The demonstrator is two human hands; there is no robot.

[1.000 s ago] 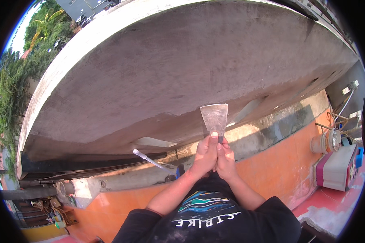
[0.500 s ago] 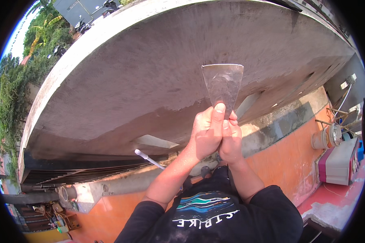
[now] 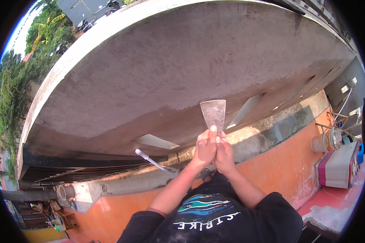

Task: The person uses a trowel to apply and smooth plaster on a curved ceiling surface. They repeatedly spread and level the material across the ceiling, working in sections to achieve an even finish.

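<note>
Both my hands are wrapped round a putty knife (image 3: 213,113), whose wide metal blade points up and away from me. My left hand (image 3: 205,149) lies with its thumb along the base of the blade. Pressed close beside it, my right hand (image 3: 224,154) grips the same tool, its thumb next to the left one. The handle is hidden inside my fingers. Beyond the blade rises a grey plastered wall (image 3: 150,81), its lower part darker; whether the blade's edge touches it I cannot tell.
A white-tipped pole (image 3: 153,161) stands left of my forearms. Below runs an orange floor (image 3: 267,164) along a grey concrete strip. At right are buckets (image 3: 327,138) and a white box with a magenta band (image 3: 337,168). Plants (image 3: 12,97) grow beyond the wall at left.
Both hands have drawn back and down toward my body, taking the putty knife lower over the wall. The grip stays the same.
</note>
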